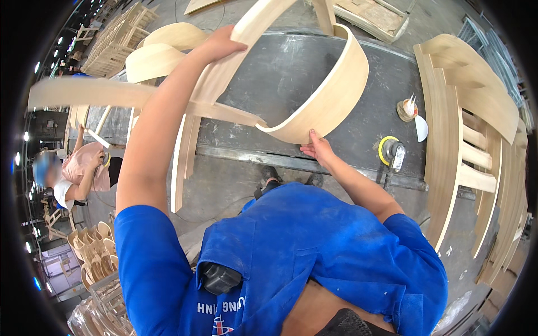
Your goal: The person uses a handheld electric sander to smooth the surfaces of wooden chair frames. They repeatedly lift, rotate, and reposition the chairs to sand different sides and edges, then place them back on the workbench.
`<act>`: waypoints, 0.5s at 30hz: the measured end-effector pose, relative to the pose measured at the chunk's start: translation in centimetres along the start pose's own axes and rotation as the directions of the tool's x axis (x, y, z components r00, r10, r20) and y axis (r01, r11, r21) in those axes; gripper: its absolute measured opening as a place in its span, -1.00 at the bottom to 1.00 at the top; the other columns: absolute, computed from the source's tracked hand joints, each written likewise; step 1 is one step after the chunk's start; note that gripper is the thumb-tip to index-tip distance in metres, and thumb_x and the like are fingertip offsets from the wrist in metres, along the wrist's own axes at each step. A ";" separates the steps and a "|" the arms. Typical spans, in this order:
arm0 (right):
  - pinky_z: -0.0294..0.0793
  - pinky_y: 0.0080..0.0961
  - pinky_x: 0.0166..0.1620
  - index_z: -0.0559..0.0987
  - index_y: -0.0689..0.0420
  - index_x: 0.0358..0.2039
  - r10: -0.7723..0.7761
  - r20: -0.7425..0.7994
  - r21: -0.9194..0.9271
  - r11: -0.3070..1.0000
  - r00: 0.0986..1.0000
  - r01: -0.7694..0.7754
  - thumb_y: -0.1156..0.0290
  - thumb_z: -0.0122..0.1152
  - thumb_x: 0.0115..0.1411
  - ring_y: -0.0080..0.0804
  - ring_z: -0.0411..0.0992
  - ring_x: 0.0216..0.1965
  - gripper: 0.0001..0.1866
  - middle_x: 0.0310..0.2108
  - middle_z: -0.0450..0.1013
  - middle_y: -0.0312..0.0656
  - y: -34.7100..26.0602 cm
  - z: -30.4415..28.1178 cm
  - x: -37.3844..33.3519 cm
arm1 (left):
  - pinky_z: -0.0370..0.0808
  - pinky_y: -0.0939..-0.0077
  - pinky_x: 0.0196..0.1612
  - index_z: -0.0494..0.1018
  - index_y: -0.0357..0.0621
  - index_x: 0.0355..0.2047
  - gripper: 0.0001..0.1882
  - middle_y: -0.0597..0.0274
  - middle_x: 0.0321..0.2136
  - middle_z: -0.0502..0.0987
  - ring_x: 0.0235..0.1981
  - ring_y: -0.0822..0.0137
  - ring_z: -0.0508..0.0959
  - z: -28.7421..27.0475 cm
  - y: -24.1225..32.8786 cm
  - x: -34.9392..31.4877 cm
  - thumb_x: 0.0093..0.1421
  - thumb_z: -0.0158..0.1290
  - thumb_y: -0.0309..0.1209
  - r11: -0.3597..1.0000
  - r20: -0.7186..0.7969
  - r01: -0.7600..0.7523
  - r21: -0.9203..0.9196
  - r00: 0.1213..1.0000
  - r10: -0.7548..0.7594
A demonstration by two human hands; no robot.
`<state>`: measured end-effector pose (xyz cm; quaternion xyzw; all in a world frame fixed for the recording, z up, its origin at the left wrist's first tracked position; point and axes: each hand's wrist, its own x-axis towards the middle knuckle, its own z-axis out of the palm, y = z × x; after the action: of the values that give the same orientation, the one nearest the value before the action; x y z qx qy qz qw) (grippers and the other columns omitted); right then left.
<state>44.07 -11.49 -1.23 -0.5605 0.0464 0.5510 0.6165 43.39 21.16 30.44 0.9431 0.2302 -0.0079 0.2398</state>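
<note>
I hold a pale bentwood chair frame (330, 95) up over a dark grey workbench (280, 67). My left hand (221, 43) is raised high and grips a long curved wooden leg of the frame. My right hand (316, 148) presses against the underside of the frame's curved back band, fingers spread on the wood. The frame is tilted, its straight rails running off to the left.
A yellow-rimmed orbital sander (390, 151) and a small round pot (407, 109) lie on the bench at right. Stacked bentwood chair parts (465, 129) stand on the right, more frames at upper left (120, 39). Another person (73, 173) works at far left.
</note>
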 end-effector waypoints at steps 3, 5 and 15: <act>0.56 -0.43 -0.17 0.33 0.35 0.03 0.076 0.025 -0.013 0.997 0.997 -0.076 -0.19 -0.08 0.25 -0.21 0.51 -0.19 -0.25 -0.17 0.45 0.09 0.4 -0.6 0.1 | 0.38 0.32 0.03 0.36 -0.22 0.04 -0.41 -0.01 -0.05 0.48 -0.04 0.14 0.48 1.2 1.7 1.5 0.01 0.19 -0.23 0.997 0.000 -0.045 0.068 0.999 0.045; 0.56 -0.41 -0.18 0.34 0.33 0.03 0.119 0.084 0.043 0.991 0.989 -0.123 -0.16 -0.06 0.26 -0.20 0.52 -0.21 -0.29 -0.17 0.46 0.08 0.2 -1.4 -0.2 | 0.39 0.30 0.03 0.37 -0.22 0.03 -0.41 -0.04 -0.04 0.48 -0.02 0.10 0.48 2.4 2.8 2.6 0.00 0.19 -0.23 0.990 -0.001 -0.082 0.111 0.997 0.082; 0.32 -0.16 0.07 0.50 0.14 -0.11 -0.943 -0.062 -0.983 0.000 0.327 -0.185 0.18 0.43 -0.11 0.01 0.41 -0.14 -0.44 -0.08 0.41 -0.04 -7.2 -19.4 -12.0 | 0.46 0.18 -0.03 0.52 -0.14 -0.13 -0.54 -0.14 -0.19 0.55 -0.12 0.01 0.55 8.0 1.1 9.5 -0.10 0.19 -0.28 0.958 -0.043 -0.229 0.171 0.970 0.239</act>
<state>55.54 -31.69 4.37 -0.9486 -0.2268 -0.1515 0.1608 53.16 20.78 22.66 0.9800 0.1230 0.0315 0.1530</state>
